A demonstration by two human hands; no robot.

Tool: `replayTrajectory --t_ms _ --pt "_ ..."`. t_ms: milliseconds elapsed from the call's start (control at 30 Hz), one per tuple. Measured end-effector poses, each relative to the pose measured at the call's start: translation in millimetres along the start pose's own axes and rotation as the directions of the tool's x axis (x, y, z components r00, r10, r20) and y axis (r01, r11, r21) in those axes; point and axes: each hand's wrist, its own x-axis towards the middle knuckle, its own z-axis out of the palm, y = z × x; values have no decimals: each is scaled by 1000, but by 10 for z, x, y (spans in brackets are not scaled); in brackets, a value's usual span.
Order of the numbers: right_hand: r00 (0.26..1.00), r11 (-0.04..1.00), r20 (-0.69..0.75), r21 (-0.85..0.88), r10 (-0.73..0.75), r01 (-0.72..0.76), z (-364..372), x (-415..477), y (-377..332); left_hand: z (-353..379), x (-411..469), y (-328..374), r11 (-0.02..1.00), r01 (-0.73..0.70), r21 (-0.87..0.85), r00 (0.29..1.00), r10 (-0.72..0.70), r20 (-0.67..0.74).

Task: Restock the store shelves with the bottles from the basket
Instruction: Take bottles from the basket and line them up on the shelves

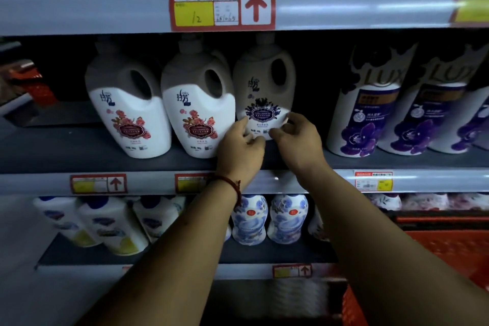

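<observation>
Both my hands grip the purple-label bottle [264, 82] low at its base, the left hand [240, 145] on its left side and the right hand [296, 140] on its right, equally near. It stands upright straight ahead, set back from the front edge of the middle shelf [66, 148]. A rose-label bottle [198, 106] crowds its left, and the Lux bottles [370, 108] stand apart on its right. The orange basket [449, 251] waits lower right.

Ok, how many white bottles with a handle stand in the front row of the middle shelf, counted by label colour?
Red-flower bottles: 2
Purple-label bottle: 1
Total: 3
</observation>
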Motion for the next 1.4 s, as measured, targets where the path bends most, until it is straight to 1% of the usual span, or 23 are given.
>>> replayTrajectory --t_ms 67,133,200,267,333,400,467,533,633,733,800,867,967,1033,1167,1267,1400 --pt "999 998 15 -59 -36 37 -81 -74 -48 -34 -63 33 1000 -19 -5 999 19 33" --pt "999 991 12 -124 -46 47 -193 -169 -80 -95 -145 62 998 -55 36 997 52 63" --pt "997 979 0 -192 -72 71 -318 -257 -91 -170 -209 47 986 -113 119 990 102 98" --pt "994 958 -2 -268 -106 101 -450 -347 -110 -252 -281 32 956 -176 234 979 146 140" --pt "992 941 -3 -317 -125 118 -598 -452 -149 -325 -390 35 924 -226 308 970 182 163" --pt "991 940 -37 -323 -126 107 -735 -547 -183 -396 -496 37 891 -284 354 954 225 200" --pt "989 953 -83 -290 -120 92 -890 -660 -184 -421 -584 53 843 -355 405 927 259 273" --pt "987 955 -111 -287 -113 77 -1043 -764 -155 -406 -621 93 820 -374 434 915 248 320" --pt "987 957 -143 -288 -68 24 -1284 -871 -109 -259 -654 194 843 -365 396 911 236 338" --pt "976 976 -214 -216 -25 -23 -1454 -922 0 26 -686 258 888 -333 318 919 230 320" --pt "978 980 -209 -197 -1 -41 -1516 -967 106 252 -674 273 920 -301 251 922 214 322" --pt "984 976 -179 -212 20 -58 -1568 -956 189 476 -634 304 951 -258 170 926 193 324" --pt "977 987 -209 -146 38 -69 -1630 -826 228 788 -556 403 984 -172 54 940 147 307" --pt "980 990 -196 -125 32 -58 -1619 -710 234 953 -514 449 991 -133 -1 944 127 303" --pt "982 990 -181 -121 48 -70 -1543 -479 308 1166 -411 433 991 -128 -45 945 135 298" --pt "980 994 -193 -79 54 -71 -1494 -311 363 1256 -257 325 988 -153 11 958 146 246" --pt "976 996 -211 -47 62 -74 -1486 -175 442 1298 -208 290 989 -151 0 966 147 211"
